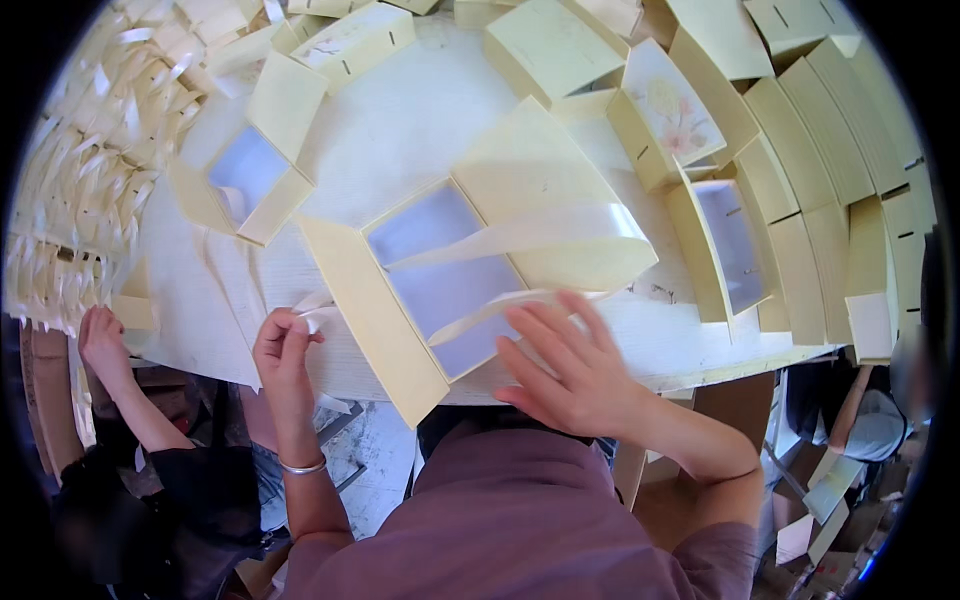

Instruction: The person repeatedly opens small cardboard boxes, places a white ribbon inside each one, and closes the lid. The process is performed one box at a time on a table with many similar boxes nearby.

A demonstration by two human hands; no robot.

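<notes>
In front of me a cream gift box point(445, 275) lies opened out, its pale lilac inside showing and its flaps folded outward. Two satin ribbons cross it: the upper ribbon point(530, 232) arcs over the right flap, while the lower ribbon point(470, 318) runs from the box's inside toward my right hand. At the box's left flap, my left hand point(285, 358) pinches a short whitish piece of ribbon point(316, 314) between thumb and fingers. My right hand point(570, 365), slightly blurred, hovers by the box's lower right side with fingers spread; its fingertips overlap the lower ribbon, and contact cannot be made out.
Another open box point(245, 185) sits at the left, and one with a floral print point(665, 105) at the right. Stacked boxes point(810, 150) line the right edge. Ribboned boxes point(95, 170) pile up far left, where a co-worker's hand point(103, 345) reaches in.
</notes>
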